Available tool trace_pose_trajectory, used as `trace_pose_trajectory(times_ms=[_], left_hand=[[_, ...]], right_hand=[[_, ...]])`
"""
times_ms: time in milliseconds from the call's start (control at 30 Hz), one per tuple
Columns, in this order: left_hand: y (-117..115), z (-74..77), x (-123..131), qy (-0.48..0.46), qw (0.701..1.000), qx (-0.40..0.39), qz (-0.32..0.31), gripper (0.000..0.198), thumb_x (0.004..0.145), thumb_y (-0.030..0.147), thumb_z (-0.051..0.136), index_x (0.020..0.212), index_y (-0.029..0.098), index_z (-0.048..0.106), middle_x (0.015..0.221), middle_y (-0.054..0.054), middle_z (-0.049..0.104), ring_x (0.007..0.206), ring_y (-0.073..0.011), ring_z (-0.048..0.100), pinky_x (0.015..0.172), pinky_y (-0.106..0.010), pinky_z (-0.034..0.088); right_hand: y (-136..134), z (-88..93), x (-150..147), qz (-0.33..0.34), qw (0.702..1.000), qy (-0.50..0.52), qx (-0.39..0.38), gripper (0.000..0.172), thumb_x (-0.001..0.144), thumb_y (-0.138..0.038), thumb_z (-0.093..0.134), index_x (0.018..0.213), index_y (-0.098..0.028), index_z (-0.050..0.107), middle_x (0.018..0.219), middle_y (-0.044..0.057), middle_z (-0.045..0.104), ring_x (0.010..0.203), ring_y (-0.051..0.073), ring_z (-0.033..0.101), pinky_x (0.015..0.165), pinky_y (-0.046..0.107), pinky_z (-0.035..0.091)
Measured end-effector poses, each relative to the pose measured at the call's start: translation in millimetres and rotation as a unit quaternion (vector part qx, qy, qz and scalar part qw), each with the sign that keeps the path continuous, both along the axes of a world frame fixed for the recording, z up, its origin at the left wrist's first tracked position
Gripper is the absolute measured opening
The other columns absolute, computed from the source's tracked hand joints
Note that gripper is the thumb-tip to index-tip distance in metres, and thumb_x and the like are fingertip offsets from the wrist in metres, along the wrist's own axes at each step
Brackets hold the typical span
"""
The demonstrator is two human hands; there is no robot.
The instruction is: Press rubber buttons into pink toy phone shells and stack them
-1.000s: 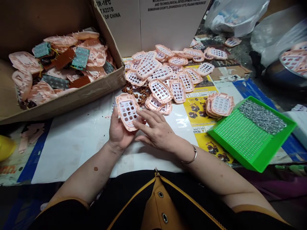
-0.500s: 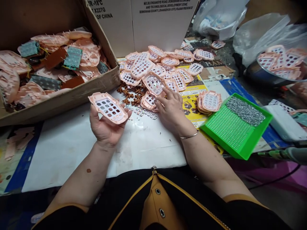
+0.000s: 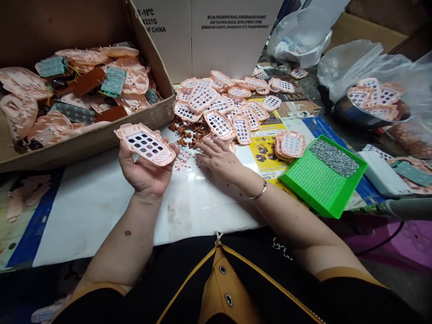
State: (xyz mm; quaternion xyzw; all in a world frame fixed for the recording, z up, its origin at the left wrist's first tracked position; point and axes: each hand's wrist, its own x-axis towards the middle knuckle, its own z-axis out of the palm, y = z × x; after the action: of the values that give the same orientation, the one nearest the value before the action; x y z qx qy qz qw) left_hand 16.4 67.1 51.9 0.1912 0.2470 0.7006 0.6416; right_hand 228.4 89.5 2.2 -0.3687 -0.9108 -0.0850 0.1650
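Observation:
My left hand holds a pale pink plastic shell with a white panel full of holes. The shell is tilted, propped on the fingers with the thumb at its left edge. My right hand reaches over the tabletop, fingers stretched out, palm down. Its fingertips are at a scatter of small clear pieces; whether they touch any is hidden. Brown branching plastic parts lie just behind these pieces. Beyond them is a heap of similar pink shells, the nearest close behind my right hand.
A cardboard box of pink shells and circuit boards stands at left. At right are a green tray of small metal screws, a short stack of shells and a metal bowl with more. A white carton stands behind.
My right hand has left the shell at the heap's front and come left and nearer, to the small clear pieces. My left hand still holds its shell, and the view has shifted slightly.

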Motion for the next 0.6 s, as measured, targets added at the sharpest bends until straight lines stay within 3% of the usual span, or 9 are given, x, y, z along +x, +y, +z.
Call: trace_pose_trajectory(times_ms=[100, 200, 333, 433, 500, 600], left_hand=[[2, -1.8, 0, 0.006, 1.000, -0.002, 0.000, 0.047, 0.087, 0.064, 0.050, 0.099, 0.022, 0.067, 0.094, -0.005, 0.072, 0.080, -0.0205, 0.070, 0.074, -0.037, 0.063], [4, -4.1, -1, 0.001, 1.000, -0.008, 0.003, 0.049, 0.087, 0.065, 0.051, 0.102, 0.022, 0.067, 0.093, -0.005, 0.071, 0.079, -0.0201, 0.071, 0.075, -0.036, 0.063], [5, -7.0, -2, -0.004, 0.999, -0.031, -0.009, 0.054, 0.083, 0.067, 0.055, 0.104, 0.018, 0.067, 0.087, -0.007, 0.072, 0.076, -0.0216, 0.071, 0.073, -0.036, 0.062], [4, -7.9, -1, -0.010, 0.999, -0.035, -0.016, 0.056, 0.081, 0.066, 0.058, 0.100, 0.015, 0.068, 0.083, -0.009, 0.073, 0.074, -0.0223, 0.071, 0.069, -0.034, 0.063], [4, -8.7, 1, -0.006, 0.999, -0.031, -0.017, 0.055, 0.081, 0.066, 0.057, 0.098, 0.016, 0.069, 0.082, -0.008, 0.073, 0.074, -0.0219, 0.071, 0.068, -0.033, 0.063], [4, -11.7, 3, 0.008, 1.000, -0.024, -0.019, 0.055, 0.081, 0.066, 0.057, 0.099, 0.016, 0.069, 0.083, -0.007, 0.074, 0.074, -0.0217, 0.072, 0.069, -0.034, 0.064]], right_hand=[[13, 7.1, -15, 0.044, 0.995, -0.093, 0.007, 0.027, 0.097, -0.012, 0.046, 0.104, -0.016, 0.072, 0.116, 0.012, 0.073, 0.125, 0.027, 0.053, 0.109, 0.049, 0.041], [23, 10.6, -23, 0.060, 0.993, -0.105, -0.012, 0.027, 0.096, -0.010, 0.046, 0.091, -0.017, 0.072, 0.084, 0.010, 0.073, 0.099, 0.026, 0.059, 0.100, 0.045, 0.046], [20, 6.7, -19, 0.013, 1.000, 0.004, -0.016, 0.032, 0.100, -0.012, 0.040, 0.100, -0.018, 0.071, 0.091, 0.009, 0.074, 0.097, 0.023, 0.060, 0.103, 0.045, 0.043], [11, 0.7, -12, -0.048, 0.984, 0.170, -0.025, 0.030, 0.102, -0.024, 0.043, 0.110, -0.020, 0.071, 0.103, 0.010, 0.075, 0.102, 0.022, 0.062, 0.103, 0.045, 0.042], [7, -1.6, -9, -0.092, 0.935, 0.333, -0.077, 0.029, 0.099, -0.037, 0.049, 0.109, -0.021, 0.072, 0.104, 0.011, 0.074, 0.099, 0.023, 0.065, 0.096, 0.043, 0.047], [4, 0.5, -7, -0.133, 0.798, 0.536, -0.243, 0.036, 0.089, -0.052, 0.061, 0.105, -0.021, 0.070, 0.093, 0.007, 0.072, 0.081, 0.019, 0.066, 0.076, 0.035, 0.053]])
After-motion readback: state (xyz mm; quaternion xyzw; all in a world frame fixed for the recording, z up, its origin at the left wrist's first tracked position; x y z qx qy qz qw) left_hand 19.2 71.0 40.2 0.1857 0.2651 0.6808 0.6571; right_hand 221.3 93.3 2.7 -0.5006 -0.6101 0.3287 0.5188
